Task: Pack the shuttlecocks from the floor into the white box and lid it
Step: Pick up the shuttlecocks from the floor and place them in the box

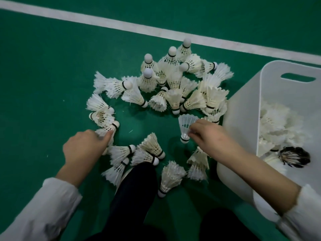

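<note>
Nearest us, a dark trouser leg (133, 188) sits between our two white-sleeved arms. A few loose shuttlecocks (151, 148) lie on their sides around it on the green floor (52, 75).

Our left hand (85, 146) reaches out to the left. Its grip is curled onto the skirt of a feather shuttlecock (112, 128), which lies flat with its cork pointing away from the hand.

Our right hand (210, 134) pinches the mesh skirt of a plastic shuttlecock (186, 124) between thumb and fingertips. That one hangs nearly upright, cork down, at the left of the hand.

The white box (243, 119) stands just beside the right wrist, on its right. The right hand is therefore the nearer one, and its load must travel rightward over the rim. The left hand would have to cross the whole ring.

Inside the box lie many white shuttlecocks and one dark-feathered shuttlecock (293, 156).

Beyond the hands, the main heap (173, 80) is not yet packed, with some standing cork up. No lid shows. A white line (121, 23) crosses farthest off.
</note>
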`<state>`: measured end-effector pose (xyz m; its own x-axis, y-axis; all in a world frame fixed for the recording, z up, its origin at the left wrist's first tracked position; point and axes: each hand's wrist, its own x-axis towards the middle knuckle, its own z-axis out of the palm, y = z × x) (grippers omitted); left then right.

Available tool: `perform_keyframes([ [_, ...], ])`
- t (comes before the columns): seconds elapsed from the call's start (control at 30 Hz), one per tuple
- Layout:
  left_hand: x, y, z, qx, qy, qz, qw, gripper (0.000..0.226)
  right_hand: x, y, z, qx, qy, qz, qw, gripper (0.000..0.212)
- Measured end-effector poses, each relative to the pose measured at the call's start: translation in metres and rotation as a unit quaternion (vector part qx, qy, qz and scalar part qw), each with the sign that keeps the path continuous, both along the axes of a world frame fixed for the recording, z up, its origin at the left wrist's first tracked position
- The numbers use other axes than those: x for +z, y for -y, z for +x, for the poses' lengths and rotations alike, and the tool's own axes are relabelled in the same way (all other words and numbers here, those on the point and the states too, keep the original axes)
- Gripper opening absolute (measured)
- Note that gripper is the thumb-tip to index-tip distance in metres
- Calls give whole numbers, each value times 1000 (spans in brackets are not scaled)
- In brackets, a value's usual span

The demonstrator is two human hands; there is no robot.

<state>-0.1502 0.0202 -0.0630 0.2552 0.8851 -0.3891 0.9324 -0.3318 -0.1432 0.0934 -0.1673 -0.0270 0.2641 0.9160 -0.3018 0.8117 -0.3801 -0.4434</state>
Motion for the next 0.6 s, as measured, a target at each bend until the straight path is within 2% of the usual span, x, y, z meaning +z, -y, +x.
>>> perform_keyframes([
  [0.07, -7, 4, 0, -8, 36, -11, 999, 60, 0, 0, 1, -9, 2, -1, 1000, 16],
  [0.17, -12, 9, 6, -55, 132, 0, 990, 34, 0, -1, 1, -14, -2, -3, 1000, 17],
  [0.23, -9, 10, 14, -66, 188, -15, 980, 24, -1, -1, 1, -17, -2, -4, 1000, 16],
  [0.37, 2, 16, 29, -52, 300, -91, 948, 18, -1, 0, 3, -28, -3, 4, 1000, 16],
  [0.47, 10, 17, 37, 4, 390, -169, 905, 18, 0, 1, 3, -32, -7, 12, 999, 15],
  [0.6, 17, 9, 46, -6, 427, -209, 880, 11, 1, 2, 4, -32, -11, 16, 999, 15],
])
